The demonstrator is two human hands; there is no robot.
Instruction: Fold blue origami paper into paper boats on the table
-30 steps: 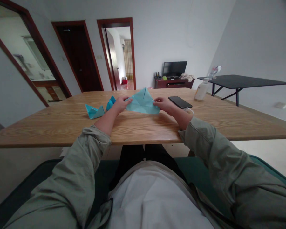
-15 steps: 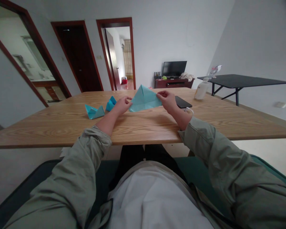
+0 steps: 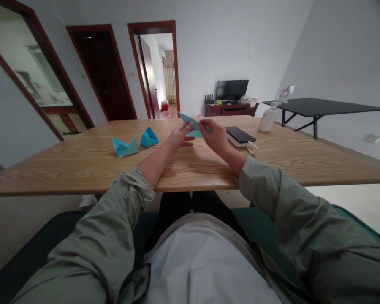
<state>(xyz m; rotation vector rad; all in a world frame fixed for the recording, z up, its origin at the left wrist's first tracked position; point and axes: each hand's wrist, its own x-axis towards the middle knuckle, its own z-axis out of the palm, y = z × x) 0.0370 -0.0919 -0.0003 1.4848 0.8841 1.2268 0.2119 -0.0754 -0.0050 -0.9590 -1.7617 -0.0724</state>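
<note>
A folded piece of light blue paper (image 3: 191, 124) is lifted a little above the wooden table (image 3: 193, 166), near its middle. My right hand (image 3: 215, 136) pinches its right side. My left hand (image 3: 179, 137) is at its left side with fingers stretched out along the paper, touching it from below. Both hands hide most of the paper. Two finished blue paper shapes lie to the left: a boat-like one (image 3: 125, 147) and a small tent-like one (image 3: 149, 137).
A black phone (image 3: 240, 134) on a white box lies just right of my right hand, with a white cable loop (image 3: 252, 148) beside it. A white bottle (image 3: 268, 119) stands at the far right of the table. A black side table (image 3: 323, 107) is beyond.
The paper was spread wide between both hands near the table; now it is folded narrower and my hands have come close together. My left fingers went from a pinch to stretched out.
</note>
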